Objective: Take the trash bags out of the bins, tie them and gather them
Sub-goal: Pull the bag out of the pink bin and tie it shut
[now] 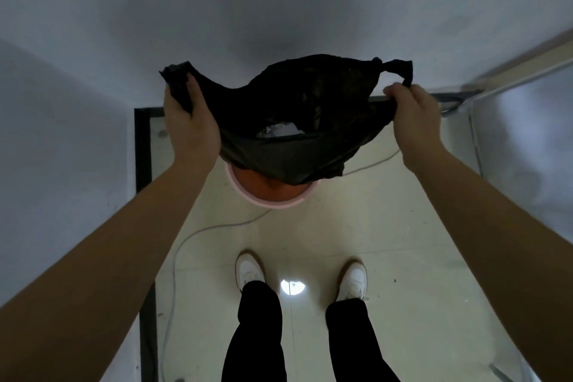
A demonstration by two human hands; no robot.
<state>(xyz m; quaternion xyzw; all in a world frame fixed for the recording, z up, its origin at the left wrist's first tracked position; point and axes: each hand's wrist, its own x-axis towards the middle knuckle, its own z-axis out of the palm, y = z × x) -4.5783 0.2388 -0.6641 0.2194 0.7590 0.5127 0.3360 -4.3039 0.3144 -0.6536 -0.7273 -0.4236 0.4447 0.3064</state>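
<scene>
Left hand (189, 121), fingers closed around one bunched corner of the black trash bag (297, 121). The bag hangs open above the pink bin (266, 200) on the floor (403, 226) (something pale, possibly crumpled paper, lies inside). Right hand (414, 115), fingers clenched on the opposite corner.

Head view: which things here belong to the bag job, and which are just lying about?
Job:
black trash bag, held open
left hand and right hand, gripping its handles
pink bin beneath it

Lying about:
grey cable on the floor
glass door
</scene>
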